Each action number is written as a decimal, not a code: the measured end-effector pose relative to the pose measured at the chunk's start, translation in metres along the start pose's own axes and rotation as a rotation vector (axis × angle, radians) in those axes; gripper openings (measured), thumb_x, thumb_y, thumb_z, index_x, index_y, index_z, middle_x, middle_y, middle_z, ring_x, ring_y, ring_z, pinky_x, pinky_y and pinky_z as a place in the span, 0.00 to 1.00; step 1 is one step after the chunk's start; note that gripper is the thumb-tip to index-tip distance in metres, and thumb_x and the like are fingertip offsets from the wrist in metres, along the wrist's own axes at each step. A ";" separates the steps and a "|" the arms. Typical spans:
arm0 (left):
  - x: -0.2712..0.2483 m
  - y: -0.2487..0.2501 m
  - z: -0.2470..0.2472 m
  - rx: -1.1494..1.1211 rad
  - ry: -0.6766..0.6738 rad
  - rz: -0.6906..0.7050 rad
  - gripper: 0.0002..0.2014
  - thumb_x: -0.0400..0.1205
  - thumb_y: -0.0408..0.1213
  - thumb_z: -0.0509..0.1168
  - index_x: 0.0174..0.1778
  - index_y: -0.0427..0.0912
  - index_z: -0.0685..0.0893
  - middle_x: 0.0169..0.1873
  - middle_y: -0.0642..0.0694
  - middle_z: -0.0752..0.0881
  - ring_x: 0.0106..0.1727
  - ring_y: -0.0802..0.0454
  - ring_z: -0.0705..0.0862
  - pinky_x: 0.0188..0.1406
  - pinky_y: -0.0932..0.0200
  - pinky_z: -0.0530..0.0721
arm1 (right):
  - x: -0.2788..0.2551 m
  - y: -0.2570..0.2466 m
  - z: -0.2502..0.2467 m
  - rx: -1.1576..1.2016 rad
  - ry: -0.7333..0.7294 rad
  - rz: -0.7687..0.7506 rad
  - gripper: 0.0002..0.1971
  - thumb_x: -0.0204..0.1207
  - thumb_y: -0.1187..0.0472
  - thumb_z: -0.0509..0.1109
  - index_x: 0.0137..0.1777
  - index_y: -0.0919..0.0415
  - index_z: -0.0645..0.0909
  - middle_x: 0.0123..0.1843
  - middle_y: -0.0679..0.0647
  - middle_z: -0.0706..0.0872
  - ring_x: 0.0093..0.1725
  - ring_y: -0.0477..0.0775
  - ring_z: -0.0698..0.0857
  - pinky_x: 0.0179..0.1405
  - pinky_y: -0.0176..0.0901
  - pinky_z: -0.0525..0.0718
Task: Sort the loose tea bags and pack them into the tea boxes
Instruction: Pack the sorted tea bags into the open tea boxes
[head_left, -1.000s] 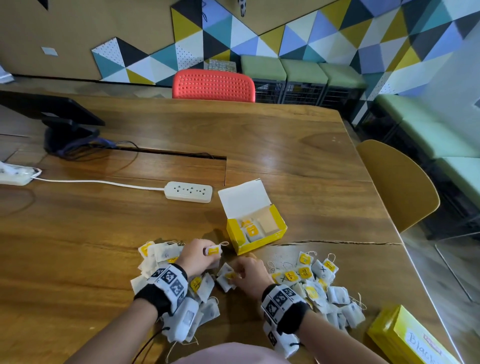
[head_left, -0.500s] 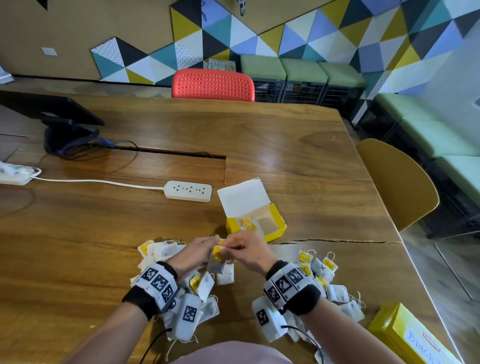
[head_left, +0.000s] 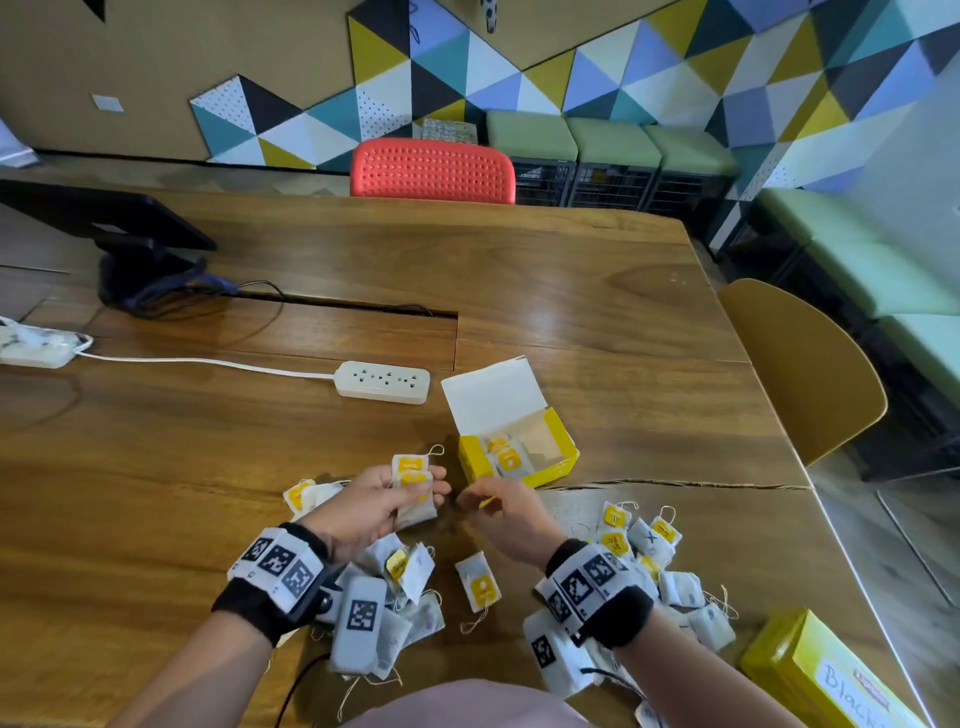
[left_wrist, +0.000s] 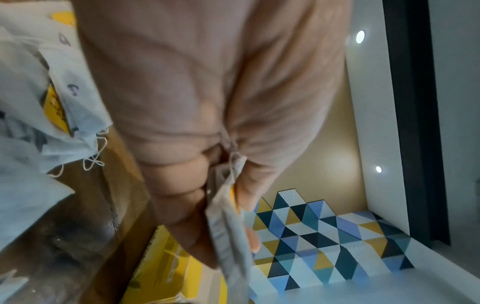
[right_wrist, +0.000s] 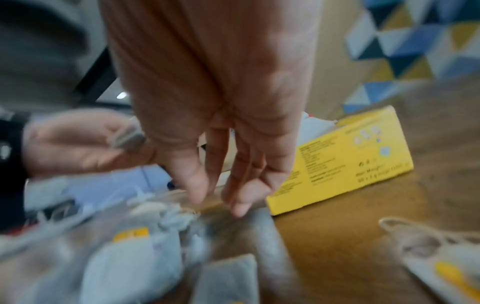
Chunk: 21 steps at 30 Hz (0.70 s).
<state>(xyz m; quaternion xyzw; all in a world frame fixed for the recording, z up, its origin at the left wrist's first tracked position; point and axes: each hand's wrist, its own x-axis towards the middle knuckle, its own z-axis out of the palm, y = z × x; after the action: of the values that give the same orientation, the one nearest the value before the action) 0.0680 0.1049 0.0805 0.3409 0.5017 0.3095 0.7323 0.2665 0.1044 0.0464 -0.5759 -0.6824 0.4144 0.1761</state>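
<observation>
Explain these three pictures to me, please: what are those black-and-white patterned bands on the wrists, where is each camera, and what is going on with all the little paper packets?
No machine here: a person works with bare hands, wearing one camera on the head and one on each wrist. The patterned bands hold the wrist cameras. The wide picture comes from the head; the two close, blurry ones look along each hand.

On the brown wooden table loose white tea bags with yellow tags lie in two heaps, one near the left wrist, one near the right. Behind them stands an open yellow cardboard tea box with a few bags inside; a second yellow box with a handwritten label sits at the right edge.

The left hand pinches a small stack of tea bags between thumb and fingers. The right hand holds nothing, fingers loose.
</observation>
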 end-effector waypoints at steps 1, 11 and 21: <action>-0.001 0.002 0.001 -0.016 0.003 -0.004 0.11 0.85 0.28 0.59 0.59 0.35 0.84 0.51 0.38 0.90 0.49 0.51 0.90 0.44 0.61 0.89 | -0.003 0.003 0.003 -0.129 -0.067 -0.018 0.11 0.74 0.67 0.69 0.53 0.58 0.87 0.50 0.49 0.86 0.49 0.50 0.85 0.50 0.34 0.79; -0.003 0.001 0.010 -0.153 -0.002 -0.100 0.16 0.89 0.41 0.53 0.64 0.38 0.81 0.39 0.41 0.83 0.34 0.51 0.86 0.36 0.56 0.89 | -0.007 0.020 0.027 -0.535 -0.304 0.004 0.13 0.72 0.64 0.74 0.55 0.54 0.82 0.59 0.53 0.83 0.60 0.56 0.82 0.54 0.48 0.83; 0.010 0.000 0.002 -0.318 0.179 -0.042 0.16 0.89 0.40 0.52 0.66 0.35 0.79 0.49 0.37 0.86 0.49 0.44 0.87 0.48 0.52 0.87 | 0.000 0.003 -0.006 -0.089 -0.237 0.074 0.05 0.74 0.58 0.74 0.45 0.58 0.82 0.36 0.49 0.81 0.38 0.48 0.80 0.36 0.38 0.76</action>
<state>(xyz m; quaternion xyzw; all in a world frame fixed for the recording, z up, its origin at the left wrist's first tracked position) 0.0726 0.1119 0.0757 0.1815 0.5165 0.3987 0.7357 0.2730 0.1062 0.0481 -0.5551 -0.6943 0.4550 0.0532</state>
